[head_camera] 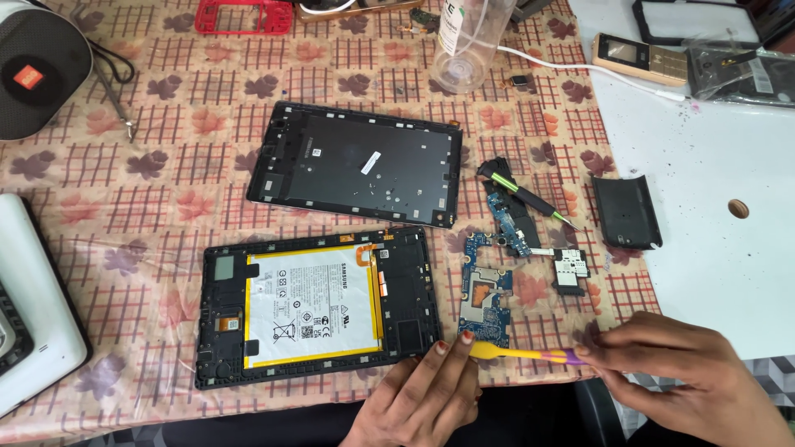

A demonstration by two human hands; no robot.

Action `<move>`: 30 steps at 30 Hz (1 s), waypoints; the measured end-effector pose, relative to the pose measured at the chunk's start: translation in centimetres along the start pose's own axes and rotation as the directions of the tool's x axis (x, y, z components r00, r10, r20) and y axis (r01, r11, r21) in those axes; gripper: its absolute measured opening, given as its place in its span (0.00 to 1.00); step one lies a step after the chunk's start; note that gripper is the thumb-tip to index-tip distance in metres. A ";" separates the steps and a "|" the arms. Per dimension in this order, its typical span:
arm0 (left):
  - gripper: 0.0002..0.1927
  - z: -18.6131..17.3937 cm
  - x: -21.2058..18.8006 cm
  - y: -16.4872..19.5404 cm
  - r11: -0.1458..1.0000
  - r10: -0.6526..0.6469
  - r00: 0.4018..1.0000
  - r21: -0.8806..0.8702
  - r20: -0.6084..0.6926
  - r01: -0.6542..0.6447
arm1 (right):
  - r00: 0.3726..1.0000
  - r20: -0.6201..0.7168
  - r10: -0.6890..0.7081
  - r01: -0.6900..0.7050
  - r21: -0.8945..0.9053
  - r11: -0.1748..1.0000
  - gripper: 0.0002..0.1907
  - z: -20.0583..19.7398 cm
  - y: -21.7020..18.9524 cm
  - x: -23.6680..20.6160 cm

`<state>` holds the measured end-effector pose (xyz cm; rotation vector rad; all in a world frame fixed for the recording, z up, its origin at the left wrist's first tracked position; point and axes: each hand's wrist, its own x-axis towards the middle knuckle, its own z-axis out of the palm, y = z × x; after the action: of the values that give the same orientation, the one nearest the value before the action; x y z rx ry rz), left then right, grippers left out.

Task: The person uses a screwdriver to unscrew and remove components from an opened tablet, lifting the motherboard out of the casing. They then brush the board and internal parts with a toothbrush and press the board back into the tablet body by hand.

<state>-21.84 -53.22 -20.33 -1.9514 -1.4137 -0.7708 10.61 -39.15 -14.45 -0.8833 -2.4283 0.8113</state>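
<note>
Closest to the person, at the front edge of the surface (149, 108) with its leaf-and-check cloth, both hands meet on a slim yellow and purple pry tool (530, 354). The right hand (687, 372) has its fingers closed around the purple handle end. The left hand (422, 397) pinches the yellow tip between its fingertips (465, 338). The tool lies nearly level, its long axis running left to right, yellow tip pointing left toward the opened tablet. It looks like light plastic, thin enough to flex, so I'd judge it best held back on the thicker purple grip with the tip only steadied.

Just past the left hand sits the opened tablet frame (319, 308), battery (310, 305) facing up, long side across the view. I'd expect the battery to be soft-skinned and easily punctured, and the frame to be stiff but thin at its edges, which seem the safest place to grip.

Just right of it lies a blue circuit board (486, 302), long axis running away from the person; bare, light and brittle-looking, one to lift by its edges. A smaller board (571, 271) and a connector board (509, 223) lie beyond, with a green-banded screwdriver (530, 199) slanting across.

Further off rests the tablet back cover (358, 163), inner face up. At the far edge stand a clear plastic bottle (465, 41) and a red phone frame (244, 15).
</note>
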 end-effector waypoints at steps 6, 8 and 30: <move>0.14 0.6 -0.5 0.3 1.000 -0.007 1.000 0.017 -0.020 0.007 | 0.998 0.058 -0.026 0.023 0.041 0.999 0.15 0.1 -0.6 0.6; 0.15 0.6 -0.6 0.4 1.000 -0.003 1.000 0.020 -0.016 0.003 | 0.998 0.062 -0.024 0.021 0.050 0.999 0.15 0.4 -0.4 0.9; 0.13 0.0 -0.2 0.3 1.000 -0.009 1.000 0.004 0.014 0.009 | 0.991 0.081 0.110 -0.098 -0.139 0.985 0.14 -1.7 2.3 -2.7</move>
<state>-21.65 -53.43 -20.53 -1.9524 -1.4319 -0.7584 14.49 -38.91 -15.21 -1.0532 -2.5566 0.7441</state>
